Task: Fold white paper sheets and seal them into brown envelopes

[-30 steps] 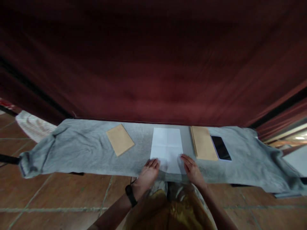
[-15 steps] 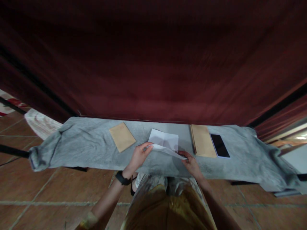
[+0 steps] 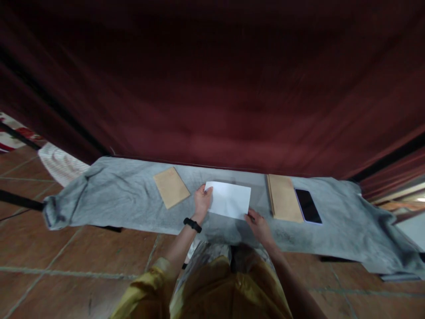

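A white sheet of paper (image 3: 229, 199), now a flat rectangle with its long side across, is between my hands over the grey cloth. At its left edge my left hand (image 3: 202, 200) is closed on it, thumb on top. My right hand (image 3: 258, 225) pinches its lower right corner. Whether the paper is folded double cannot be made out from above. To the left lies a brown envelope (image 3: 171, 188), set at a slant. A stack of brown envelopes (image 3: 286, 199) lies to the right of my right hand.
A phone (image 3: 308, 206) with a dark screen lies beside the envelope stack. The grey cloth (image 3: 116, 195) covers a long narrow bench. Behind it hangs a dark red fabric (image 3: 212, 110), with dark poles at both sides. Brown floor tiles (image 3: 93, 266) show below.
The near edge of the paper, raised before, has gone up and away over the far part, so the sheet now looks flat. My left hand has moved forward along its left edge.
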Available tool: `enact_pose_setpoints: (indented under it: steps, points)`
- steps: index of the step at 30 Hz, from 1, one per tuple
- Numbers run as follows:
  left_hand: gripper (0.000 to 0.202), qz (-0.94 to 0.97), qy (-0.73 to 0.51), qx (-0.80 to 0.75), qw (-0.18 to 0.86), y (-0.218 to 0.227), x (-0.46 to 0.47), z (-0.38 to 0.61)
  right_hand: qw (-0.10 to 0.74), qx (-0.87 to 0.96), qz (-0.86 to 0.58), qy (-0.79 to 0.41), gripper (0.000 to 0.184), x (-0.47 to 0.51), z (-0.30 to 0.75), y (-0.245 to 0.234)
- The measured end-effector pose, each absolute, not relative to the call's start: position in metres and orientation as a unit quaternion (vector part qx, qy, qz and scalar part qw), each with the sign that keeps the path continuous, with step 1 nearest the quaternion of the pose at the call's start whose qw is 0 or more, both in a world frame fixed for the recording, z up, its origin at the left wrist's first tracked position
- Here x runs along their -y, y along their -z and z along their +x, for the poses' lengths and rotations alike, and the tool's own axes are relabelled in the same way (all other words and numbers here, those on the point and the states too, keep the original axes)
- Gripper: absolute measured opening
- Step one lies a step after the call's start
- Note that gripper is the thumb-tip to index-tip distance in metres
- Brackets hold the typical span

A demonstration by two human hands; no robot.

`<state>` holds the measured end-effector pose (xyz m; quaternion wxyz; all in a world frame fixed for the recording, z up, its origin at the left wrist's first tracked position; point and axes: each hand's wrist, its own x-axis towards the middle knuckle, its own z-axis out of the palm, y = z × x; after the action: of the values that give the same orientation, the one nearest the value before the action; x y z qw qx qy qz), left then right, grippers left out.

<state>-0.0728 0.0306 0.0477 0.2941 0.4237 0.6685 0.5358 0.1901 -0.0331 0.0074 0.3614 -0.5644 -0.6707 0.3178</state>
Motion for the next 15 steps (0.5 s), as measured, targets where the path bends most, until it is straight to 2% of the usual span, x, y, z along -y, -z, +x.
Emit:
enact_pose_setpoints:
  steps: [10,15]
  points:
    - [0.06,0.517,-0.399,-0.703,0.28,-0.016,0.03,-0.084,0.285,0.679,-0.657,-0.157,0.046,0.031,0.183,0.016]
    - [0.057,0.542,-0.371,-0.712,0.248,-0.005,0.052,-0.08,0.235,0.72,-0.65,-0.066,0.043,0.041,0.182,0.016]
